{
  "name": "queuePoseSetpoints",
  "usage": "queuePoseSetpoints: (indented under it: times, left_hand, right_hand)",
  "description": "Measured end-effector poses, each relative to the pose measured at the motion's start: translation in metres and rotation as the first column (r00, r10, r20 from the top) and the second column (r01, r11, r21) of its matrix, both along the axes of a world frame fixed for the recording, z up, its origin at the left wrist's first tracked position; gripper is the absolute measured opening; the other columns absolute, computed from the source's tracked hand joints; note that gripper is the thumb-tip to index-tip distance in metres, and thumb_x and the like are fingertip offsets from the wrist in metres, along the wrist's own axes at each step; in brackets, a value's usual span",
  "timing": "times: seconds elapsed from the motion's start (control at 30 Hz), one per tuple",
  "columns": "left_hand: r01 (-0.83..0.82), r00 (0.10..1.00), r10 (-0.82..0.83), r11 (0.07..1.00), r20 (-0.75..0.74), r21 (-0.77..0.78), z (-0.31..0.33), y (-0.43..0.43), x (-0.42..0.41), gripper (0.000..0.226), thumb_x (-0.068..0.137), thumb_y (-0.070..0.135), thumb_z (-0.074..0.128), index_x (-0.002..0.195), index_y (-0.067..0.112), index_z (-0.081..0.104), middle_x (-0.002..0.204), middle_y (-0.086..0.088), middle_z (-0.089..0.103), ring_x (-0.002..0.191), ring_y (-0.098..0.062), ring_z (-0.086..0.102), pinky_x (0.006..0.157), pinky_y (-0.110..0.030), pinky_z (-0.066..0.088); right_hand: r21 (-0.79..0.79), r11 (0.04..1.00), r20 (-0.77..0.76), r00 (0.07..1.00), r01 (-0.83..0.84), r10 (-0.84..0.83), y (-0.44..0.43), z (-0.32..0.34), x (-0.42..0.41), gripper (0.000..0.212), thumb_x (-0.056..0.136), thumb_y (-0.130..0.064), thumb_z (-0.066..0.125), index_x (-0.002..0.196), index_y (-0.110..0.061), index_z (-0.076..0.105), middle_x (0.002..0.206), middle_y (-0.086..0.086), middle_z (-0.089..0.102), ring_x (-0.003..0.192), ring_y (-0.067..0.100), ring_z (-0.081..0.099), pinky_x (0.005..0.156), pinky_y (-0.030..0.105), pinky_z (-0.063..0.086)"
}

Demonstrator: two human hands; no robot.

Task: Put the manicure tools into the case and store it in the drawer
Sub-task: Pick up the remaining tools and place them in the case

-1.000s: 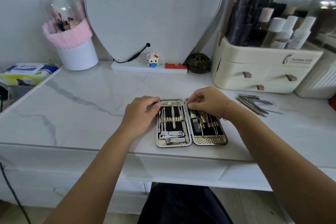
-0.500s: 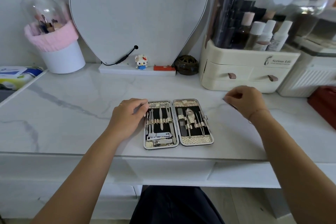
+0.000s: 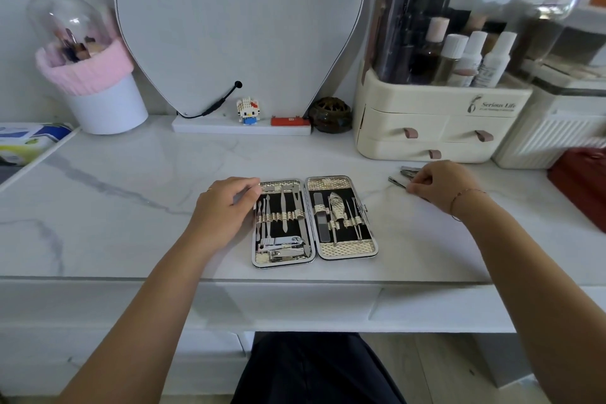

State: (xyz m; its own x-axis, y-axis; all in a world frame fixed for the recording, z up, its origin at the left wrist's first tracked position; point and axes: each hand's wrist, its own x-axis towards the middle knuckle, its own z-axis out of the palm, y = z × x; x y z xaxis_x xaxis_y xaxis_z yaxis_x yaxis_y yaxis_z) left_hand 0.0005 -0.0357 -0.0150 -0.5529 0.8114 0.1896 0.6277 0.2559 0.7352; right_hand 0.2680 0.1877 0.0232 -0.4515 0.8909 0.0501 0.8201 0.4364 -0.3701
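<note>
Steadying with one side, reaching with the other.

Tabletop (image 3: pixel 131 207): pale marble, smooth, likely slick under metal. Cosmetics organiser (image 3: pixel 426 115) stands at the back right and has small pull-tab drawers. Which drawer is meant for storage, cannot tell.

Case (image 3: pixel 314 221): lies open and flat near the tabletop's front edge, centre, both halves facing up, most elastic loops filled. Judged stiff-shelled, hinged down the middle, moderately heavy once loaded. It could skate on the marble if nudged. Best taken by the outer long rims, and closed before lifting so nothing slides out of a loop.

Left arm: comes in from low left, forearm crossing the front edge. Left grip (image 3: pixel 226 203): knuckles up, fingers curled onto the case's far left corner, holding it in place.

Right arm: stretched out to the right, thin bracelet at the wrist. Right grip (image 3: pixel 439 185): well apart from the case, just in front of the organiser. Its fingertips are drawn together, pinching one end of the loose tools (image 3: pixel 406 170). Whether anything is off the surface, cannot tell.

Loose tools: a few slim steel pieces, mostly hidden behind the fingers. Judged light, rigid and slippery, probably pointed at some tips. Take each at mid-shaft with a thumb-and-forefinger pinch, points away. Flat ones may need a nail under the edge to lift.
</note>
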Motion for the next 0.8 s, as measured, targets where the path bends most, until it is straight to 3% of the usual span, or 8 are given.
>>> queuePoseSetpoints:
  times: [0.13, 0.27, 0.43, 0.5, 0.57, 0.67, 0.8]
  left_hand:
    - [-0.003, 1.000, 0.003, 1.000, 0.003, 0.002, 0.001, 0.000, 0.002, 0.033, 0.095, 0.035, 0.049, 0.124, 0.026, 0.061, 0.128, 0.007, 0.059, 0.117, -0.006, 0.049, 0.099, -0.025, 0.032]
    - [0.000, 1.000, 0.000, 1.000, 0.006, 0.002, 0.001, -0.001, 0.002, 0.033, 0.095, 0.036, 0.049, 0.124, 0.026, 0.060, 0.129, 0.006, 0.058, 0.115, -0.004, 0.048, 0.098, -0.023, 0.031]
    - [0.003, 1.000, -0.003, 1.000, 0.002, 0.004, 0.000, 0.000, 0.001, 0.032, 0.095, 0.036, 0.049, 0.124, 0.026, 0.060, 0.129, 0.006, 0.058, 0.119, -0.007, 0.049, 0.100, -0.024, 0.031]
    - [0.003, 1.000, -0.003, 1.000, 0.005, 0.008, 0.001, 0.000, 0.001, 0.032, 0.095, 0.035, 0.049, 0.124, 0.026, 0.060, 0.129, 0.006, 0.059, 0.120, -0.008, 0.049, 0.101, -0.025, 0.032]
    - [-0.002, 1.000, 0.002, 1.000, 0.003, 0.007, 0.001, 0.001, 0.002, 0.033, 0.095, 0.035, 0.049, 0.125, 0.026, 0.060, 0.129, 0.006, 0.058, 0.121, -0.009, 0.049, 0.101, -0.025, 0.032]
    - [0.001, 1.000, -0.001, 1.000, -0.003, 0.005, 0.001, 0.001, 0.002, 0.034, 0.095, 0.035, 0.049, 0.126, 0.025, 0.059, 0.130, 0.006, 0.058, 0.121, -0.010, 0.049, 0.102, -0.027, 0.032]
    - [0.002, 1.000, -0.002, 1.000, -0.001, 0.008, -0.001, 0.003, -0.002, 0.033, 0.095, 0.037, 0.049, 0.123, 0.026, 0.061, 0.126, 0.006, 0.061, 0.120, -0.012, 0.051, 0.105, -0.035, 0.037]
  right_hand:
    - [-0.011, 1.000, 0.100, 0.995, -0.030, 0.030, 0.000, 0.005, -0.002, 0.022, 0.084, -0.023, 0.062, 0.079, -0.003, 0.069, 0.081, 0.015, 0.069, 0.082, 0.031, 0.062, 0.070, 0.034, 0.047]
    - [0.000, 0.999, 0.088, 0.995, -0.036, 0.036, 0.000, 0.004, -0.001, 0.023, 0.087, -0.022, 0.058, 0.078, -0.003, 0.067, 0.076, 0.013, 0.065, 0.077, 0.029, 0.059, 0.067, 0.033, 0.045]
    - [-0.068, 0.996, -0.311, 0.950, -0.064, 0.040, -0.011, 0.007, -0.003, 0.014, 0.083, -0.018, 0.065, 0.069, -0.013, 0.064, 0.059, -0.002, 0.059, 0.054, 0.013, 0.051, 0.052, 0.023, 0.038]
    - [-0.224, 0.956, -0.522, 0.851, -0.190, 0.047, -0.022, 0.009, -0.015, 0.003, 0.083, -0.008, 0.065, 0.081, -0.007, 0.064, 0.050, -0.003, 0.061, 0.044, 0.008, 0.050, 0.047, 0.019, 0.039]
    - [-0.357, 0.861, -0.664, 0.747, -0.363, 0.039, -0.035, 0.013, -0.032, 0.022, 0.083, 0.000, 0.064, 0.103, -0.005, 0.058, 0.057, 0.003, 0.066, 0.045, 0.008, 0.056, 0.046, 0.020, 0.045]
    - [-0.411, 0.736, -0.682, 0.718, -0.537, 0.142, -0.059, 0.021, -0.063, 0.044, 0.083, 0.003, 0.062, 0.122, -0.013, 0.048, 0.068, 0.013, 0.063, 0.052, 0.011, 0.061, 0.052, 0.021, 0.054]
    - [-0.428, 0.674, -0.648, 0.724, -0.602, 0.235, -0.079, 0.022, -0.110, 0.040, 0.084, 0.001, 0.061, 0.121, -0.011, 0.050, 0.062, 0.010, 0.063, 0.054, 0.018, 0.062, 0.059, 0.027, 0.058]
